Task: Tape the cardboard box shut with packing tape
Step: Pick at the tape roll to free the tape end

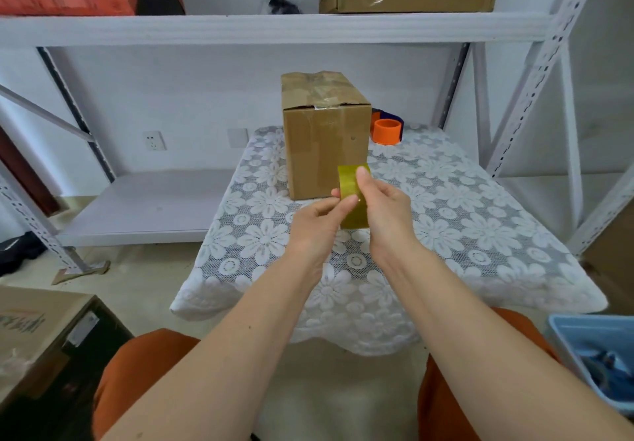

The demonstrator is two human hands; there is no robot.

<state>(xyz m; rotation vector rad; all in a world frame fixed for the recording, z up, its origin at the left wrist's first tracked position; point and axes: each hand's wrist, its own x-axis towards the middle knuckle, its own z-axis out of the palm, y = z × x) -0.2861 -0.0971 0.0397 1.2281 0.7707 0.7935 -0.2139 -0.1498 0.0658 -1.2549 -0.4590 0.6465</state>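
A tall brown cardboard box (324, 135) stands upright on the far side of a small table, its top flaps folded down with old clear tape across them. In front of the box, above the table, I hold a yellowish roll of packing tape (351, 190) on edge. My right hand (384, 207) grips the roll from the right, thumb on its upper rim. Fingertips of my left hand (317, 222) pinch at the roll's left side, where the tape end lies. No tape strip is visibly pulled out.
The table wears a white lace floral cloth (446, 234). An orange tape dispenser (387, 130) sits behind the box at the right. White metal shelving (274, 27) carries other boxes. A blue bin (597, 355) is at lower right, a carton (41, 327) at lower left.
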